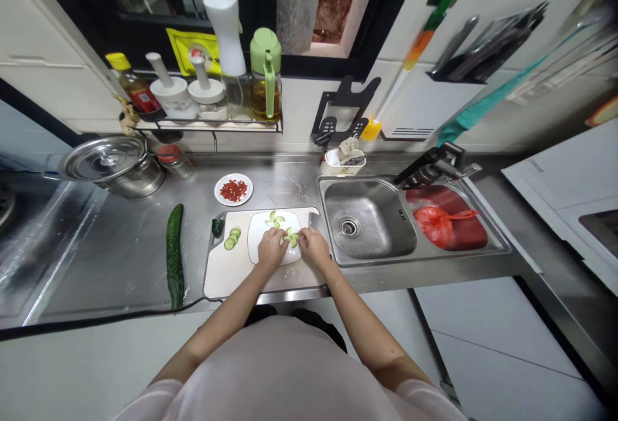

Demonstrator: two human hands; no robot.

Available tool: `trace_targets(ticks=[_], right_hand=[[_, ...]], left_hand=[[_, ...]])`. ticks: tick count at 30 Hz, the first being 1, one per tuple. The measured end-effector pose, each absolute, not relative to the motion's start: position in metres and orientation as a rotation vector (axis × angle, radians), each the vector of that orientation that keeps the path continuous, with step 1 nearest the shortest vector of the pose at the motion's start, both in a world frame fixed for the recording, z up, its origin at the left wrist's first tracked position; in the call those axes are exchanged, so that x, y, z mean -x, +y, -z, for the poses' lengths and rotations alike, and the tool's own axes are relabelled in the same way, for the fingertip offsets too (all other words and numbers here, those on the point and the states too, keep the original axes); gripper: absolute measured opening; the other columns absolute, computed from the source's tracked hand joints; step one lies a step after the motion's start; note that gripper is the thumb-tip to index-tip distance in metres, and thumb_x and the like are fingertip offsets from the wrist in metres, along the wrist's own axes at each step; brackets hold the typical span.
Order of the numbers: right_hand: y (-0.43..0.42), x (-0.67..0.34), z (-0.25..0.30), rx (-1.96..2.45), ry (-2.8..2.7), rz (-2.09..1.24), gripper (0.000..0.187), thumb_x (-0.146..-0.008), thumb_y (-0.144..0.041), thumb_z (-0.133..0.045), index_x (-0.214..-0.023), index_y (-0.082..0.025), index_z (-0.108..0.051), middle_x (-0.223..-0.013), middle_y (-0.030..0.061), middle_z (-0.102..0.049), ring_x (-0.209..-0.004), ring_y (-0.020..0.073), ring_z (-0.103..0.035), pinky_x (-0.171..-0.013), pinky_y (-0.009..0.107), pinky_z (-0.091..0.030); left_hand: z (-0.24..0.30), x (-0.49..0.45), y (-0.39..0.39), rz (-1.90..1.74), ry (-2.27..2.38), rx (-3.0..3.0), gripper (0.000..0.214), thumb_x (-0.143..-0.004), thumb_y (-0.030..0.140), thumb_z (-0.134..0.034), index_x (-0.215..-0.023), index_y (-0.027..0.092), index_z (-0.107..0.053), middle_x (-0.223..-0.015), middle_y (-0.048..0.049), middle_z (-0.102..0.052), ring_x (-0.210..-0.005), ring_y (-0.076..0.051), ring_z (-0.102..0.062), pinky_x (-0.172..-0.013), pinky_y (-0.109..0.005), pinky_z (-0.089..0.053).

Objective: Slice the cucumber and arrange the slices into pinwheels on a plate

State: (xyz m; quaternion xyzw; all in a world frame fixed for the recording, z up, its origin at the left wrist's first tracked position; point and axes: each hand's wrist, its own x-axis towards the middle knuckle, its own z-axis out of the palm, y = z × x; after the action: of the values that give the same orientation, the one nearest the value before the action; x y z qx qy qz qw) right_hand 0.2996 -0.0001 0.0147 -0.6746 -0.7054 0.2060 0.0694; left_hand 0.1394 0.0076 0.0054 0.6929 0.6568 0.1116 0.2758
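A white plate [261, 231] lies on a pale cutting board [226, 273] on the steel counter. Both my hands rest over the plate's near edge. My left hand [271, 248] and my right hand [313, 245] have their fingers curled and pinched towards cucumber slices [291, 236] laid between them. Further slices [274, 218] sit at the plate's far side. A short row of cut slices [232, 239] and a cucumber end [217, 226] lie on the board to the left. The hands are too small to show exactly what the fingers grip.
A whole cucumber [174, 255] lies left of the board. Behind it stands a small dish of red chilli pieces [234, 190]. A lidded steel pot [112, 165] is far left, a double sink [369, 224] with a red bag [436, 223] to the right. Bottles fill a rack [212, 96].
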Motion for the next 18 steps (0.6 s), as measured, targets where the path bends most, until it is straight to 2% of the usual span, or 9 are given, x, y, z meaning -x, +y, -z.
trace_targets(ticks=[5,18], right_hand=[[0.0004,-0.2975,-0.0118,2.016,-2.196,-0.592,0.024,-0.096,-0.029,-0.043,-0.110,-0.024,-0.061,-0.107,0.0064,-0.060,-0.101,0.0188,-0.051,-0.078,0.025,-0.035],[0.0075,-0.2990,-0.0097,2.020,-2.242,-0.565,0.023,-0.093,-0.021,-0.043,-0.108,-0.023,-0.061,-0.105,0.0060,-0.060,-0.100,0.0187,-0.050,-0.077,0.026,-0.035]], left_hand=[[-0.0061,-0.1458,0.0114,-0.276,1.752,-1.875,0.020,-0.088,0.034,-0.055,-0.103,0.026,-0.066,-0.109,-0.0047,-0.059,-0.108,-0.021,-0.050,-0.083,-0.029,-0.042],[-0.0028,-0.1478,0.0125,-0.272,1.742,-1.899,0.018,-0.088,0.034,-0.054,-0.097,0.026,-0.067,-0.107,-0.0042,-0.059,-0.105,-0.020,-0.049,-0.081,-0.029,-0.042]])
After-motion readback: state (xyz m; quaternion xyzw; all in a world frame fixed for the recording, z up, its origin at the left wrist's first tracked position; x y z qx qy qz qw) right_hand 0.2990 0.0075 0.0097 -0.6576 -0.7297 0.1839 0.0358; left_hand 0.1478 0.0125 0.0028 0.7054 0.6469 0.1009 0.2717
